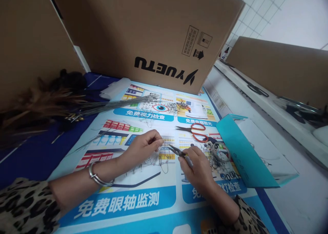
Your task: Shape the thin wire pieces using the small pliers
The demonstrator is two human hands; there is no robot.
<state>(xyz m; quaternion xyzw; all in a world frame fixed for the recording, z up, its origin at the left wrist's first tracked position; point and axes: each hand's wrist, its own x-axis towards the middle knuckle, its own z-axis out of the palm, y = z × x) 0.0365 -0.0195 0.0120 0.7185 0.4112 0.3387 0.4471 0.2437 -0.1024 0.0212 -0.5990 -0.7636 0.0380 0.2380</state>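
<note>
My right hand (197, 167) is wrapped round a pair of needle-nose pliers (176, 150), whose tips point left toward my other hand. My left hand (146, 145) is closed, thumb and forefinger pinching something too fine to make out, possibly thin wire. The plier tips are just to the right of those fingertips; whether they touch anything I cannot tell. Beneath both hands, bent thin wire pieces (164, 162) lie on the printed sheet (115, 193). Red-handled scissors (198, 132) rest beyond my right hand. To its right is a tangle of wire pieces with a coil (220, 152).
A long bundle of thin wires (115, 106) lies at the back left beside brown feathers (38, 107). A large cardboard box (143, 32) blocks the far side. On the right stand an open turquoise box (237, 152) and a ledge (246, 82) with black scissors (256, 89).
</note>
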